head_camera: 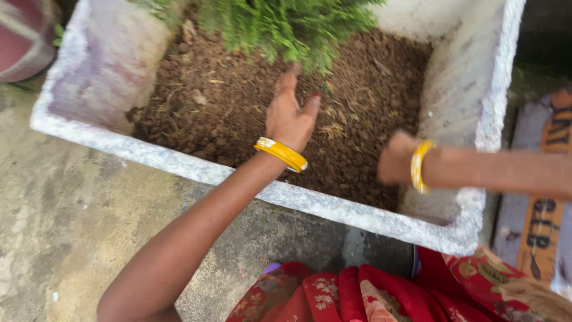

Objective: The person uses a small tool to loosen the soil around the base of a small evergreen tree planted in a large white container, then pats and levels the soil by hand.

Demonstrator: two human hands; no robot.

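One white foam planter box (113,140), rectangular, with a rough, pitted rim and stained, greyish inner walls. It sits on a mottled concrete floor (65,232), worn and blotchy. The box is filled with dark brown soil (238,113), crumbly and clumped, strewn with dry straw-like bits and root threads. One green feathery plant (286,24) with fine, needle-like foliage grows at the far side of the box, its lower fronds hanging over the soil.

Two hands in view, both the person's own, each wrist with yellow bangles. The left hand (290,114) reaches over the near rim into the box, above the soil at the middle and just below the plant's hanging fronds. Its fingers are extended and held loosely together, thumb set apart, grip holding nothing; red polish shows on the thumbnail. A pair of glossy yellow bangles (281,154) sits on that wrist, smooth and rounded.

The right hand (395,158) comes in from the right, low over the soil near the box's right inner wall. It is blurred; the fingers look curled inward into a loose fist, but I cannot tell whether they enclose anything. One yellow bangle (419,166) shows on this wrist.

Red floral-patterned cloth (357,295), soft and folded, lies at the near edge below the box. An orange-and-grey printed sack (545,209) lies flat to the right, beyond the box's corner.
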